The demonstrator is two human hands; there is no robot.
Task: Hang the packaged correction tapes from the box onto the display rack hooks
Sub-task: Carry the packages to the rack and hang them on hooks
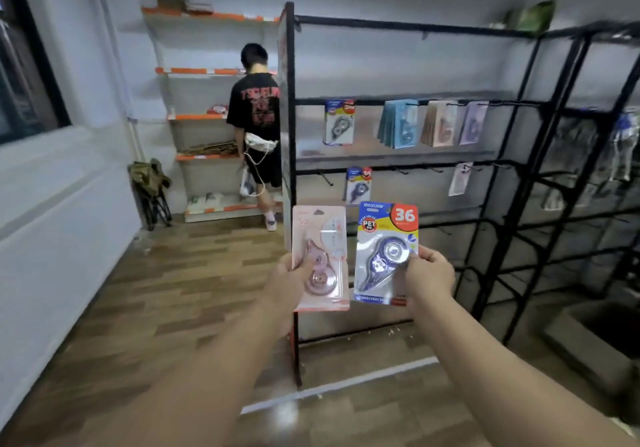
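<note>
My left hand (289,282) grips a pink packaged correction tape (320,256) by its left edge. My right hand (427,275) pinches a blue packaged correction tape (384,252) marked 36 by its right edge. Both packs are upright, side by side, in front of the black display rack (294,169). On the rack's upper bar hang a blue pack (339,122) and bundles of teal (398,124), pink (440,124) and lilac packs (472,122). On the lower bar hang another blue pack (358,185) and a pale pack (460,178), with bare hooks (401,170) between them.
A person in a black shirt (256,128) stands at white shelving with orange edges (201,117) at the back left. A folded chair (150,190) leans by the wall. A second black rack (588,169) stands right, and a cardboard box (595,335) sits on the floor.
</note>
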